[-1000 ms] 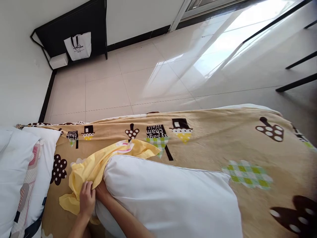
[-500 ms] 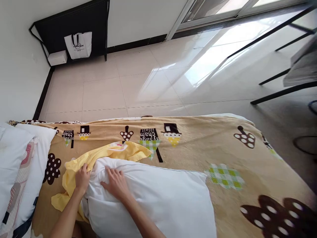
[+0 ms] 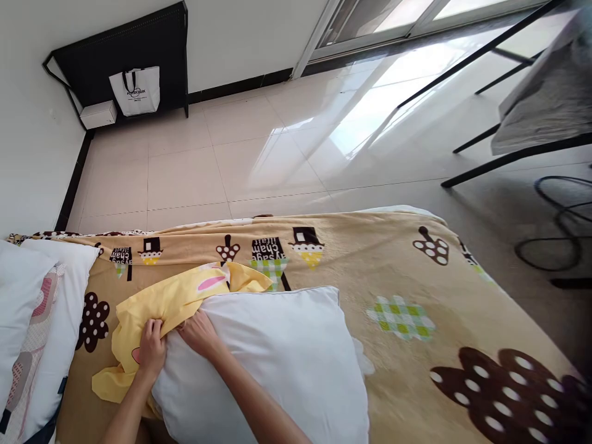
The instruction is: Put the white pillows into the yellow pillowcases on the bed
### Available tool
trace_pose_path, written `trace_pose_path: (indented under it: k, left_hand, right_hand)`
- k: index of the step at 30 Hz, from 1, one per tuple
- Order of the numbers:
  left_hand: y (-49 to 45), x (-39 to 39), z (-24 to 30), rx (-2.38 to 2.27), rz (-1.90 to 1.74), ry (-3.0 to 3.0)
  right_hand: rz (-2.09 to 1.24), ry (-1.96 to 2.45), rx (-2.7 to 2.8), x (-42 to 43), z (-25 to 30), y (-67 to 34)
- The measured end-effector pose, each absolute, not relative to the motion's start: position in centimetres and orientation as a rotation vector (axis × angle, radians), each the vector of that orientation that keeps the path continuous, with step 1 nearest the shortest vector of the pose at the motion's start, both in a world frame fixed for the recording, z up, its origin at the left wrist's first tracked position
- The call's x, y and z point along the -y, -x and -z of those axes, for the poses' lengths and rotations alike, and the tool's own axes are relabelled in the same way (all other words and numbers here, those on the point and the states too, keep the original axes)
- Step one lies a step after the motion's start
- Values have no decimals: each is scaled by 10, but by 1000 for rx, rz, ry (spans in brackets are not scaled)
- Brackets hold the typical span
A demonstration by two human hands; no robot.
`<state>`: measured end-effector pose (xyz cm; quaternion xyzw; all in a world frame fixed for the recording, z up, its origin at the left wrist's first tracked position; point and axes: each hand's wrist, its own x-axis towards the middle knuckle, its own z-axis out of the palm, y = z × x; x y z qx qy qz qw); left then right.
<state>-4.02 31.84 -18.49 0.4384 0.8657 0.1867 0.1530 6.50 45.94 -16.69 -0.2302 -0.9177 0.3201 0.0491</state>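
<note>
A plump white pillow lies on a tan patterned blanket on the bed. A yellow pillowcase with a pink print is bunched at the pillow's left end. My left hand is closed on the yellow cloth at its opening. My right hand presses on the pillow's left corner, fingertips tucked under the edge of the yellow cloth.
More white pillows, one with a patterned cover, lie at the left. Beyond the bed is a glossy tiled floor, with a black rack holding a white bag against the wall. Black table legs and cables stand at the right.
My right hand moved from flat on top of the pillow to its corner under the yellow cloth. The pillowcase now covers more of that corner. The view has shifted right.
</note>
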Motion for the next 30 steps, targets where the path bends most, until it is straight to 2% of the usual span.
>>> trace_pose_path:
  k: [4,8,13,18,22,27,30]
  left_hand:
    - [48,-316,199,-2442,-601,-1197]
    - [43,-317,202,-2481,-624,-1263]
    - [37,-342,171,-2434,-597,-1520]
    - [46,-353,138,-2633,-460,-1441]
    - [37,-292,153,-2940,-493,-976]
    - [0,-229,188,-2678,-649,-491]
    - [-13,-230,193,-2577,-812,-360]
  right_hand:
    - [-950,618,2846,-421,151,-152]
    - [-988,536,2960,-362,167,-205]
    - [-917,644,2964,-371,193,-156]
    - [-1013,758,2835,-437,176,-98]
    - [-1095,804,2858,-466,167,-82]
    - [-1120,776,2890,-462,172,-77]
    - [-953,802,2862,-437,176,-88]
